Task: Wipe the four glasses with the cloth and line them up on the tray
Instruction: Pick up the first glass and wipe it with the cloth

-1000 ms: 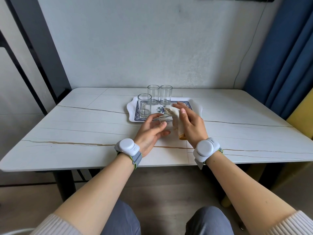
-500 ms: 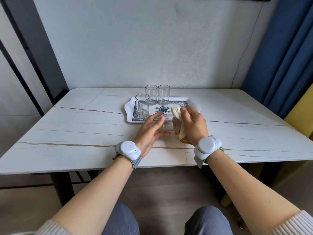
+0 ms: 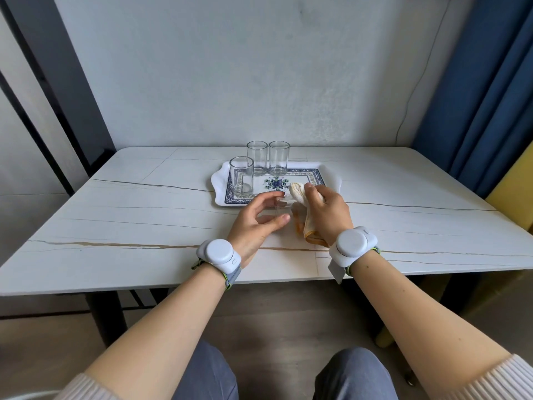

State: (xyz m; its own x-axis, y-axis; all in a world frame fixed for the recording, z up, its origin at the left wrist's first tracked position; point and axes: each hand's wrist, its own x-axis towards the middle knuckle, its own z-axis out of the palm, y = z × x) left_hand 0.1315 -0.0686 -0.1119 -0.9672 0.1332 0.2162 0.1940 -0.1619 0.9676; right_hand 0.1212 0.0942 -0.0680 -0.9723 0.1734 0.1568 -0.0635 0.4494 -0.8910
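Your left hand (image 3: 253, 223) holds the fourth glass (image 3: 281, 207) sideways — right hand (image 3: 326, 212) grips the cloth (image 3: 300, 194) against it, by the tray's (image 3: 219, 183) near edge.

A pale room corner behind a marble-look tabletop (image 3: 144, 215).

A plain grey-white wall (image 3: 245, 67) filled the upper centre; blue curtains (image 3: 484, 96) hung at the upper right, a dark frame (image 3: 57, 82) slanted down the upper left, and wood-toned floor (image 3: 274, 327) showed along the bottom under soft, even light.
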